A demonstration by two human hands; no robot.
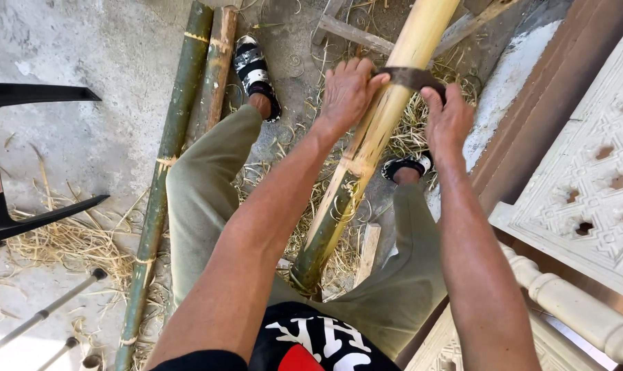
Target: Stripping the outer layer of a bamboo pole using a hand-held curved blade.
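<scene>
Both hands are clamped on a dark curved blade (pixel 411 77) laid across a bamboo pole (pixel 373 137): left hand (pixel 346 93) curled tight around one end, right hand (pixel 449 117) gripping the other, with the blade bridging the pole between them like a drawknife setup.

Progress-wise, I'd say it's maybe half scraped. From the blade up toward the far end the pole is pale yellow and clean, and the stretch just below the blade looks stripped too, with ragged bits hanging around the node. The near end down by the knees has its green skin on, so that part looks left to do. Curly shavings (pixel 339 206) are piled on the concrete floor under it.

Orientation: the pole's long axis runs diagonally, near end low between the legs, far end rising up and away to the right, out of the top edge of view. It sits between the two sandalled feet.

Off to the left, two more bamboo poles (pixel 167 158) lie flat on the floor, untouched and green, next to a black plastic chair (pixel 9 165).
</scene>
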